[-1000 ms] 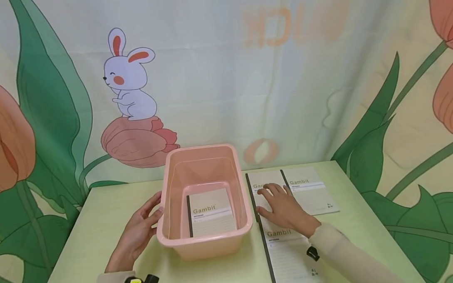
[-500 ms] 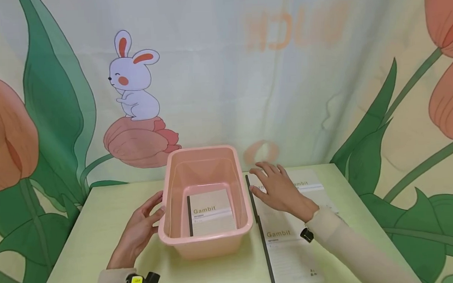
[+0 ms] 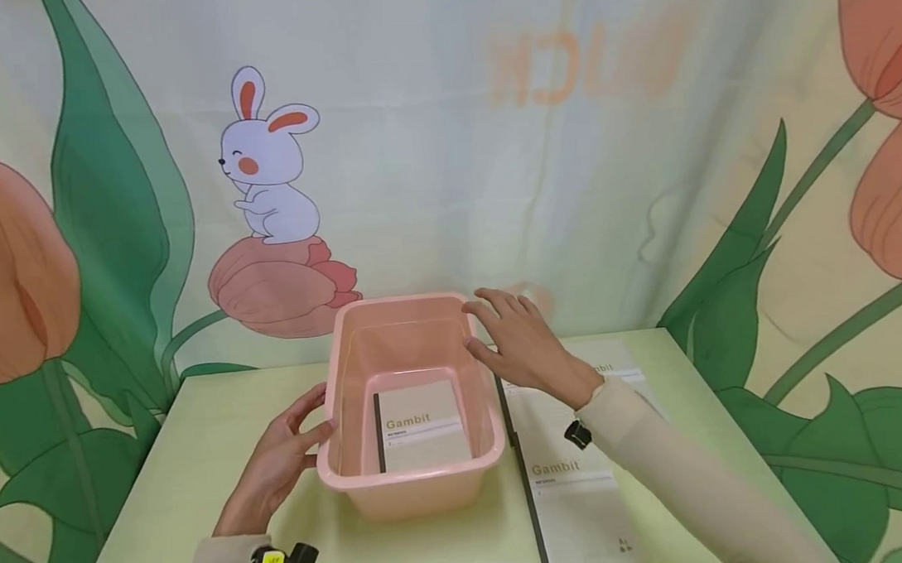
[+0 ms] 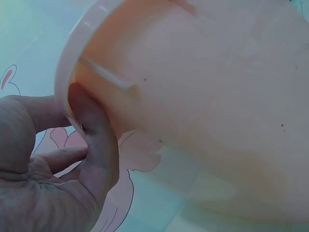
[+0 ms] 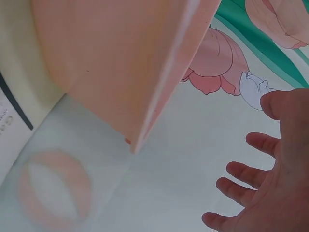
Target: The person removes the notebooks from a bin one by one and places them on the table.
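Observation:
A pink plastic basin (image 3: pixel 421 498) stands on the table, with a Gambit notebook (image 3: pixel 426 436) lying flat inside it. My left hand (image 3: pixel 277 461) holds the basin's left rim; the left wrist view shows the thumb tucked against the rim's lip. My right hand (image 3: pixel 524 345) hovers at the far right of the rim, fingers spread and holding nothing. The right wrist view shows those fingers (image 5: pixel 241 191) apart from the basin wall (image 5: pixel 111 63). Right of the basin lie more notebooks: a near one (image 3: pixel 579 517) and two behind it, partly hidden by the right hand and forearm.
A pale green table (image 3: pixel 195 439) carries everything, its far edge against a printed curtain (image 3: pixel 409 150) with a rabbit and tulips. Each wrist wears a small black camera, the left one (image 3: pixel 285 559) with a yellow label.
My right hand has lifted away from the notebooks and moved left and back to the basin's right rim. The left hand stays on the rim; the basin and notebooks keep their places.

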`<act>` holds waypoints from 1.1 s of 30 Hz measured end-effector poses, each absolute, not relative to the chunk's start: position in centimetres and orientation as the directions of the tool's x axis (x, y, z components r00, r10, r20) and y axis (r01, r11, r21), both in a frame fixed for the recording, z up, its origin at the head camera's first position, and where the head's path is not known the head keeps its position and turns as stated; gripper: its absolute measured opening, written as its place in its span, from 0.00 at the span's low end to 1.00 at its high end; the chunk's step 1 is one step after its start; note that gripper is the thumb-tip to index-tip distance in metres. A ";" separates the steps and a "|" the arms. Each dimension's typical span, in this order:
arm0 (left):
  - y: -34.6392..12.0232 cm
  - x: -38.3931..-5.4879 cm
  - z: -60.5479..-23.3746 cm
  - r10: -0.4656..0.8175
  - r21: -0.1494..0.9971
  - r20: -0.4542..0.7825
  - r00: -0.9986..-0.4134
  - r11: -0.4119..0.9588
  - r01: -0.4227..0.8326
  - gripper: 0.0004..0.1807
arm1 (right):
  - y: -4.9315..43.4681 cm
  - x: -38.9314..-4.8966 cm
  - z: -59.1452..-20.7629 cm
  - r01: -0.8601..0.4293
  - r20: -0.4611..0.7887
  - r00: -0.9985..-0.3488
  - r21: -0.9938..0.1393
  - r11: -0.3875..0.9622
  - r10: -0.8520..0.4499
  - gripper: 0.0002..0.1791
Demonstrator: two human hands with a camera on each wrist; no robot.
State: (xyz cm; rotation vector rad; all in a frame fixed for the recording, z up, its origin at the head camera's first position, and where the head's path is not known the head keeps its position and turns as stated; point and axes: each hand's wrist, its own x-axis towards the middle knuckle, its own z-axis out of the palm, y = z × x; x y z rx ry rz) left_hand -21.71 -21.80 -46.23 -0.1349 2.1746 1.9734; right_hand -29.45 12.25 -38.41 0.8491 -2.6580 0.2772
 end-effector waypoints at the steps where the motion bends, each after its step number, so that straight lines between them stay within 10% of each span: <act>1: -21.7 -21.8 -46.2 0.069 0.974 -0.207 -0.976 0.106 -0.199 0.38 | 11.9 -29.6 -38.1 -0.592 0.370 -0.764 -0.077 0.802 -0.529 0.25; 21: -21.7 -21.5 -46.4 0.063 0.970 -0.231 -0.971 0.091 -0.225 0.38 | 3.0 -33.0 -36.5 -0.576 0.017 -0.816 -0.102 0.811 -0.577 0.34; 31: -21.9 -21.5 -46.2 0.091 0.969 -0.244 -0.965 0.059 -0.240 0.37 | -0.9 -35.0 -38.9 -0.447 -0.366 -0.784 -0.225 0.865 -0.501 0.33; 33: -22.0 -21.5 -46.3 0.093 0.969 -0.247 -0.965 0.056 -0.243 0.37 | -1.5 -35.3 -39.5 -0.495 -0.458 -0.750 -0.090 0.864 -0.477 0.31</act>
